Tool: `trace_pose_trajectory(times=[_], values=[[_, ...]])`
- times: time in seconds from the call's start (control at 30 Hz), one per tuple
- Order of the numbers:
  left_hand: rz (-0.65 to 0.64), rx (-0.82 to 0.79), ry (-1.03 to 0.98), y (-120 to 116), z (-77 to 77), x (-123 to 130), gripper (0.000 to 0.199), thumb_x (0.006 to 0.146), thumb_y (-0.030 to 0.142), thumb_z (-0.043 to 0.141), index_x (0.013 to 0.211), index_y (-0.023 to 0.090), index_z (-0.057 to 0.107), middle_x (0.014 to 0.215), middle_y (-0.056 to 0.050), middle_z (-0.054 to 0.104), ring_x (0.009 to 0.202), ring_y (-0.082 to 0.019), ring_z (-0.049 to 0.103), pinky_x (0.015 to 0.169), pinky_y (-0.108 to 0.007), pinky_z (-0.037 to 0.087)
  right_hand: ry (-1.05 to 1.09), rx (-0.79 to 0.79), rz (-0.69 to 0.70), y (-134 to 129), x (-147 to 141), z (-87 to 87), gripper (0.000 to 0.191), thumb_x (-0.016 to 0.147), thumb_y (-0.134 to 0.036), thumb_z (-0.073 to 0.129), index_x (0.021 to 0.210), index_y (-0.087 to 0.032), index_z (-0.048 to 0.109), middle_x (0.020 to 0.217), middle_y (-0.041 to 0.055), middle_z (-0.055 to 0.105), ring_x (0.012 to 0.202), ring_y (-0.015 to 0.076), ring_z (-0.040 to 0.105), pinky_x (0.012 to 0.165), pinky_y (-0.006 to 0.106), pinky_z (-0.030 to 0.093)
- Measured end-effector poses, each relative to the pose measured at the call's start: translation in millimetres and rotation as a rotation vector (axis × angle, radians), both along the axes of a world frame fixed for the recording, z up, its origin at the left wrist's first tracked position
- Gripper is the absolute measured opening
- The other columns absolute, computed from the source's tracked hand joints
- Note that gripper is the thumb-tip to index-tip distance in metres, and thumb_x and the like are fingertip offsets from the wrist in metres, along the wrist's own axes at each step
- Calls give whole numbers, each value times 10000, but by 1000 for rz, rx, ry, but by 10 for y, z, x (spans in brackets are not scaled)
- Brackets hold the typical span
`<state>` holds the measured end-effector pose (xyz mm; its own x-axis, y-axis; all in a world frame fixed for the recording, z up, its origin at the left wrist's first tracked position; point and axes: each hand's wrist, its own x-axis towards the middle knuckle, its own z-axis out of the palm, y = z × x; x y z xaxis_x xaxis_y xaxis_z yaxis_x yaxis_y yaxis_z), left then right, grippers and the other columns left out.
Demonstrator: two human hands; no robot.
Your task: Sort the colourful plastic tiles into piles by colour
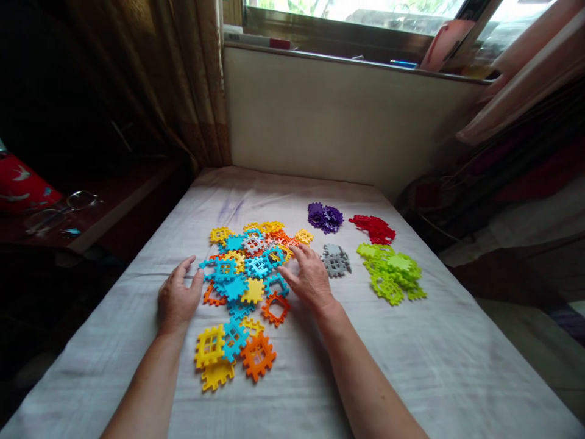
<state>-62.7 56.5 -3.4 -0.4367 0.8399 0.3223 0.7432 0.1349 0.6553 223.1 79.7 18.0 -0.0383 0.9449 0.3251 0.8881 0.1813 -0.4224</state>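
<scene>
A mixed pile of blue, yellow and orange interlocking plastic tiles [234,285] lies between my two hands. At its left edge is my left hand [179,294], fingers apart, thumb close to a blue tile [225,269]. My right hand [308,275] reaches over the pile's right side with fingers spread, near an orange tile [275,309]; its fingertips seem to touch the pieces. A light grey tile [253,244] sits among the coloured ones. Closer to me lies a smaller group with a yellow tile [210,346] and an orange window tile [258,356].
Single-colour heaps lie to the right: purple tiles [325,217], red tiles [373,229], grey tiles [336,261] and lime green tiles [393,271]. A white cloth [283,402] covers the table. Eyeglasses [68,207] rest on a dark side surface at left. A wall [320,116] stands behind.
</scene>
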Motion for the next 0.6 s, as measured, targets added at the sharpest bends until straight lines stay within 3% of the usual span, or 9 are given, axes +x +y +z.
trace_pose_trajectory(times=[0.13, 0.33, 0.6], values=[[5, 1, -5, -6, 12, 7, 470, 812, 433, 530, 1194, 197, 671, 1153, -120, 726, 1060, -277, 680, 948, -406, 518, -25, -36, -32, 113, -218, -52, 570, 791, -444, 737, 1306, -228, 620, 1362, 140, 580, 1221, 314, 530, 969, 433, 453], [9, -6, -7, -10, 27, 15, 471, 809, 434, 526, 1186, 196, 676, 1152, -124, 729, 1067, -279, 682, 955, -408, 516, 96, 111, 47, 110, -222, -149, 313, 825, -245, 660, 1135, -221, 698, 1176, 101, 662, 1083, 250, 578, 951, 382, 463], [4, 1, 15, -6, -3, -3, 452, 817, 417, 532, 1190, 204, 673, 1151, -116, 729, 1067, -272, 680, 949, -394, 516, 362, 150, 343, -172, -336, -212, 141, 878, -224, 577, 863, -234, 717, 880, 44, 724, 833, 169, 665, 794, 290, 527]])
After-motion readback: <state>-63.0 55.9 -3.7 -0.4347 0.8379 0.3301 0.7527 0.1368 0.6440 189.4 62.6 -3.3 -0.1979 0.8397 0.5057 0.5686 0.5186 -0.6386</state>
